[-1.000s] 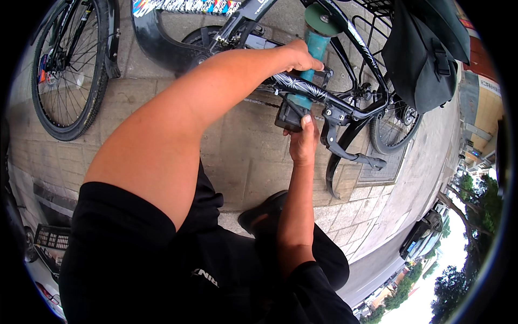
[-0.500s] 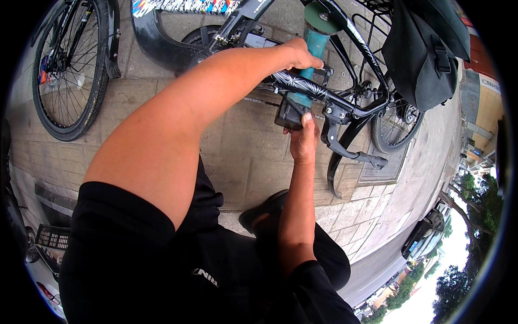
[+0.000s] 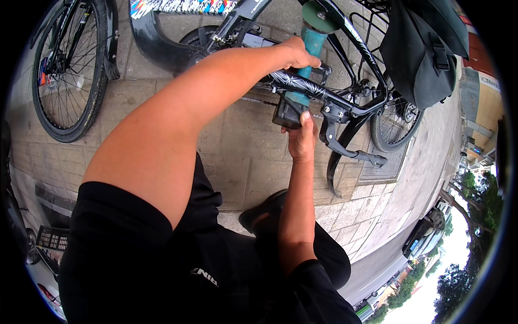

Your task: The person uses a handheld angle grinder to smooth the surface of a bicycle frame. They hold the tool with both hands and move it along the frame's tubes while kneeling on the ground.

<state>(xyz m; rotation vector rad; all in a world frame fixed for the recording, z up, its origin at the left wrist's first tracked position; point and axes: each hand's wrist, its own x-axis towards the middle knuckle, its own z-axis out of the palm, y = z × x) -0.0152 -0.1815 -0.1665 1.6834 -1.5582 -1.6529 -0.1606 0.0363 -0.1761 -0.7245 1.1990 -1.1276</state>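
Note:
A black bicycle with a white-patterned frame point(image 3: 295, 80) stands before me, against a teal post point(image 3: 314, 44) with a round green top. My right hand point(image 3: 302, 135) is closed around a black block-shaped pedal point(image 3: 287, 114) on the bike's near side, thumb on its edge. Across the frame, my left hand point(image 3: 295, 54) lies by the teal post. Its index finger reaches the end of a dark crank arm point(image 3: 326, 74) on the far side; the other fingers curl down, and what they hold is hidden. Below the frame tube hangs the kickstand point(image 3: 340, 148).
A black pannier bag point(image 3: 421, 59) hangs at the bike's rear, above the back wheel point(image 3: 396, 127). Another bicycle's wheel point(image 3: 70, 70) stands at the left. Paving slabs point(image 3: 237, 162) lie underfoot. My dark shoe point(image 3: 264, 210) is close below the pedal. Parked cars point(image 3: 423, 237) line the road at right.
Both hands keep their places on the bike. The whole view has shifted very slightly; nothing is visibly taken hold of or let go.

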